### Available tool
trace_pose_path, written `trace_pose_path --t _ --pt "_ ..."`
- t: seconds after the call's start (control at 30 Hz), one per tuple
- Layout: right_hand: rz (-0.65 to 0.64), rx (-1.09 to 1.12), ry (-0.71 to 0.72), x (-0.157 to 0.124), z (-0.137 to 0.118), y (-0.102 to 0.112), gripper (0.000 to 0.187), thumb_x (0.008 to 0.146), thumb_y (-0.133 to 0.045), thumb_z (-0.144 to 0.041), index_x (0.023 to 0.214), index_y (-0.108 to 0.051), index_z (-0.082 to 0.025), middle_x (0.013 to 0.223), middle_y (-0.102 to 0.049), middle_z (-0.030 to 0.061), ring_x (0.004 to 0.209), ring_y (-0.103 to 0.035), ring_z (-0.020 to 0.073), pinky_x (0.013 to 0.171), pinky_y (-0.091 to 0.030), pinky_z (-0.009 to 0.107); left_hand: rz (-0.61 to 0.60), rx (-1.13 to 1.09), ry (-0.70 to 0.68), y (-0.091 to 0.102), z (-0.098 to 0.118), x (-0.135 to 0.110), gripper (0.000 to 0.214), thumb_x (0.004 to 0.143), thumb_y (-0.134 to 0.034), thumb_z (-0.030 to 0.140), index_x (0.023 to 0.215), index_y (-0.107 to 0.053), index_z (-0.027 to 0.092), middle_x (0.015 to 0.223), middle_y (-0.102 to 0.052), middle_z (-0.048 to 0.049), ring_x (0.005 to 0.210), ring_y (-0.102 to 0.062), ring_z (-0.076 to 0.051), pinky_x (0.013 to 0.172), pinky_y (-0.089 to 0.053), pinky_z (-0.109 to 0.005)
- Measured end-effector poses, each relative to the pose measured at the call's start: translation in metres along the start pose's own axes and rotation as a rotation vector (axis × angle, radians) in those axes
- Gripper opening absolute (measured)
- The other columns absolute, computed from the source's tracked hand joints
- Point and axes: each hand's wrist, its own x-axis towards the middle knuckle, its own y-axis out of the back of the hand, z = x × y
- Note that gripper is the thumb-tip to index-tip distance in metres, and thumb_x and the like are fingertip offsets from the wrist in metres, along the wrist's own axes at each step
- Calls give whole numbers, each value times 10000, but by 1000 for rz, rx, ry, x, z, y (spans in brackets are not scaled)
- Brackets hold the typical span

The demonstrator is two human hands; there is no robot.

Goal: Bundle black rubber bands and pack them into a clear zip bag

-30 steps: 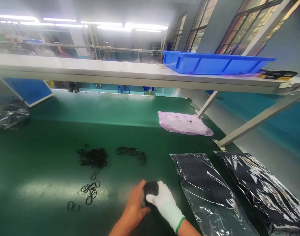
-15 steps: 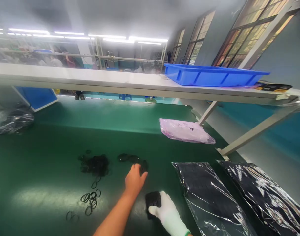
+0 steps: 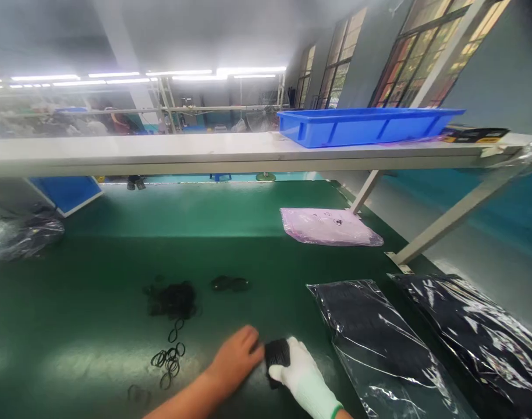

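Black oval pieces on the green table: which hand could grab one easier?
Likely the left hand: it's nearer those oval pieces, while the gloved right hand grips the black stack. Blur hides whether the left holds something.

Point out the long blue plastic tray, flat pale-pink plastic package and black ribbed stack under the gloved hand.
Long blue plastic tray (image 3: 364, 131), head view: near wall.
Flat pale-pink plastic package (image 3: 327, 228), head view: top face.
Black ribbed stack (image 3: 276, 352), head view: upper part.

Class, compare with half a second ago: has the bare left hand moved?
Yes: judged against the pink package, the left hand has drawn back, farther from it, and is now close beside the dark stack.
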Motion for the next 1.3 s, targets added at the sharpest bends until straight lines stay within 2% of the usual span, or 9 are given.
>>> trace_pose_path --t 0.1,0.2,0.3,0.37,0.47,0.7,0.83,1.0,1.3 --pt "-9 -8 13 -1 -3 3 475 548 -594 -306 982 -477 -152 1027 -481 106 935 -507 224 795 -369 277 46 -22 -112 1 10 -30 330 879 -350 205 1191 -452 242 1415 -261 -47 1327 -176 -219 1099 -183 -363" --pt "-29 -19 13 -1 -4 4 475 563 -588 -331 985 -467 -150 1028 -479 105 934 -508 231 778 -378 284 53 -150 256 16 16 -23 470 766 -456 174 1221 -432 287 1374 -325 -6 1237 -323 -205 1031 -306 -349" --pt "-43 -34 -2 1 -4 3 576 559 -592 -331 1079 -438 -137 1083 -458 118 988 -492 245 814 -372 294 -85 -227 598 24 20 4 642 640 -610 300 1253 -437 224 1258 -432 -67 1114 -418 -254 939 -388 -385" --pt "-42 -44 -6 1 -4 3 595 559 -593 -332 1097 -429 -137 1090 -454 118 1000 -487 242 828 -367 295 -160 -252 691 22 22 22 807 559 -682 366 1288 -414 148 1237 -435 -125 1113 -412 -302 926 -391 -426" --pt "-34 -57 -1 0 -5 4 477 559 -590 -337 981 -464 -155 1008 -481 94 911 -514 222 764 -382 286 -169 -282 765 16 24 37 680 570 -680 290 1192 -493 90 1172 -460 -162 1081 -443 -313 895 -409 -430" --pt "-26 -34 13 -4 -5 5 430 577 -608 -322 956 -481 -163 1003 -498 86 898 -524 205 739 -379 268 -71 -608 661 7 30 -9 833 586 -594 159 1358 -288 229 1390 -319 -16 1231 -368 -156 1045 -292 -226" --pt "-18 -21 24 -4 -3 4 421 599 -603 -310 973 -479 -162 1033 -495 87 930 -517 198 761 -373 261 52 -881 649 -20 42 -32 870 571 -590 99 1365 -279 273 1420 -281 32 1297 -270 -132 1100 -196 -249" --pt "-30 -21 43 -6 -5 6 360 600 -590 -286 923 -483 -168 962 -510 63 854 -527 171 724 -381 249 67 -845 647 -39 51 -27 868 555 -652 109 1340 -332 299 1404 -313 39 1314 -230 -181 1116 -147 -352" --pt "19 -70 10 -9 -11 -3 470 556 -597 -377 958 -474 -167 984 -486 87 883 -519 217 766 -381 302 2 -897 727 -23 49 -24 869 556 -663 98 1340 -342 294 1375 -353 13 1286 -283 -179 1078 -243 -319"
